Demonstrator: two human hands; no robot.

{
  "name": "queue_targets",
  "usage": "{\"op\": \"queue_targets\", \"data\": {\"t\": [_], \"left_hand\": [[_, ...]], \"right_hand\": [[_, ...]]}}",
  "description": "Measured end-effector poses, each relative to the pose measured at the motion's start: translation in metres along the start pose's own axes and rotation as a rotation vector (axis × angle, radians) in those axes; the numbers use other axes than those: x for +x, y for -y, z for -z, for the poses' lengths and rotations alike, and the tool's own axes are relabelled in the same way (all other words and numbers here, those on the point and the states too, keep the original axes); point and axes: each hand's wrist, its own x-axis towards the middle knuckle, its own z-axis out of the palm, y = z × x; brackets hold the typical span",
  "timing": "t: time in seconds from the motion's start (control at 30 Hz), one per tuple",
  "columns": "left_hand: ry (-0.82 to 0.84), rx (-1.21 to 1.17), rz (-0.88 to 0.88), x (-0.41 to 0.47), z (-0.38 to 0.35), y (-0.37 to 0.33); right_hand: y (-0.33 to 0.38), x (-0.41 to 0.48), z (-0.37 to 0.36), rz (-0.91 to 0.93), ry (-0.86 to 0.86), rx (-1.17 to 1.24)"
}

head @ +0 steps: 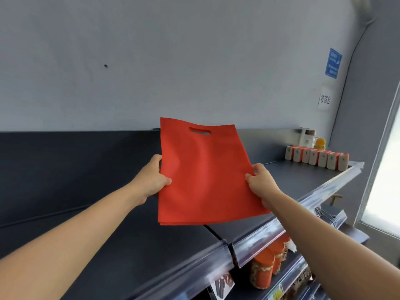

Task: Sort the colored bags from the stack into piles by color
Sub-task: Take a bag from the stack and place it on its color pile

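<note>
A flat red bag (pixel 205 172) with a cut-out handle slot near its top edge hangs tilted above the dark top shelf (pixel 134 241). Thin layered edges show along its bottom, so it may be more than one red bag held together. My left hand (pixel 151 179) pinches its left edge, thumb on the front and fingers behind. My right hand (pixel 260 182) pinches the right edge in the same way. No other colored bags or piles show in the head view.
A row of small orange and beige cartons (pixel 317 158) stands at the shelf's far right, with a yellow toy (pixel 320 143) behind. Orange jars (pixel 263 269) sit on the lower shelf. A grey wall rises behind, and a bright window (pixel 387 180) is at right.
</note>
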Motion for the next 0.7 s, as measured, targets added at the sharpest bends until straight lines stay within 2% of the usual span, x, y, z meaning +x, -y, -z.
{"op": "queue_targets", "data": {"t": [0.37,0.7], "left_hand": [[0.071,0.166,-0.063,0.075,-0.100,-0.027],[0.017,0.144,0.022,0.130,-0.218,-0.065]], "right_hand": [[-0.059,0.085,0.057,-0.072,-0.052,-0.039],[-0.114,0.171,0.142,-0.101,0.038,-0.022]]}}
